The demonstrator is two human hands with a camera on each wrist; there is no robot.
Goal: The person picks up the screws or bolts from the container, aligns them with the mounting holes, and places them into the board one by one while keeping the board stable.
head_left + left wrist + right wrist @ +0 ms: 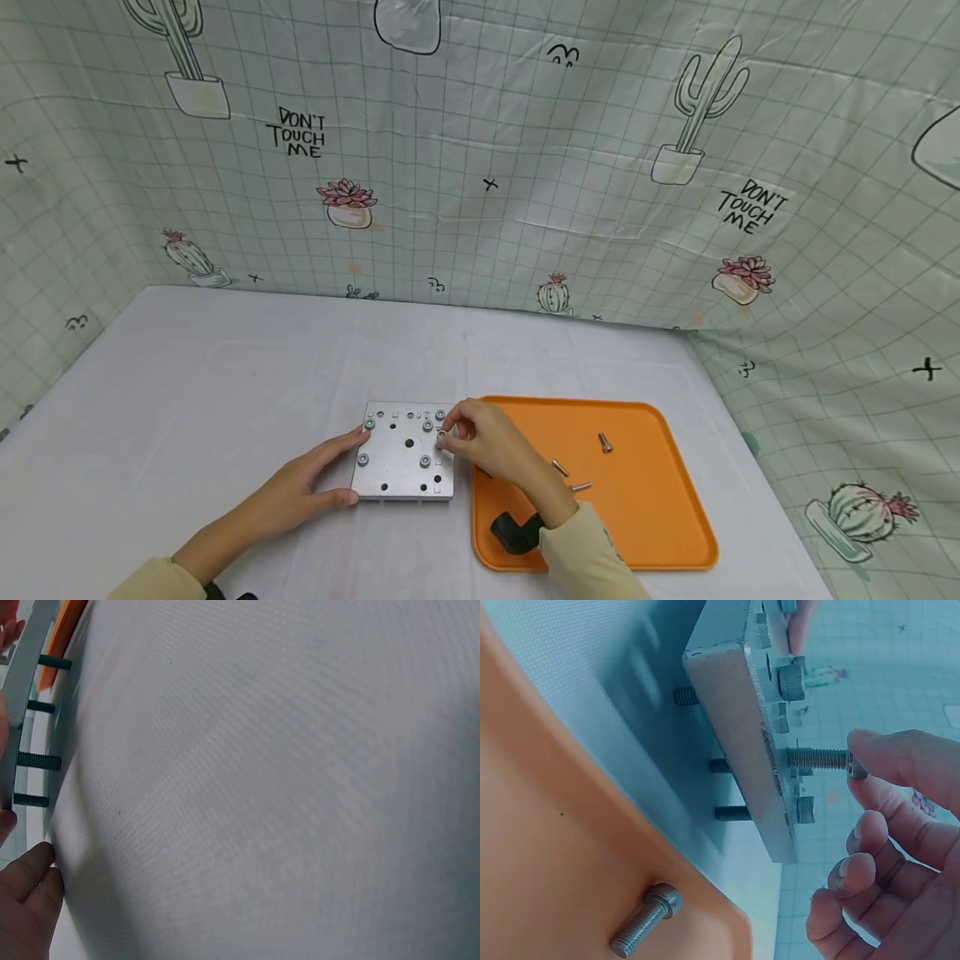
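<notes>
A silver metal plate (397,471) with several holes stands raised on the table, carried by the bolt shanks (39,760) that stick out beneath it. Several socket-head bolts (363,460) sit in its holes. My right hand (491,442) pinches another socket-head bolt (821,759) by its head between thumb and index finger, over the plate's right side. That bolt's threaded shank points at the plate, most of its length still above the surface. My left hand (292,487) rests against the plate's left edge, index finger and thumb spread and fairly straight.
An orange tray (660,517) lies right of the plate, under my right forearm, with several loose bolts (605,442) in it. A black device (516,533) is at my right wrist. A patterned cloth (487,183) hangs behind the white table (247,375).
</notes>
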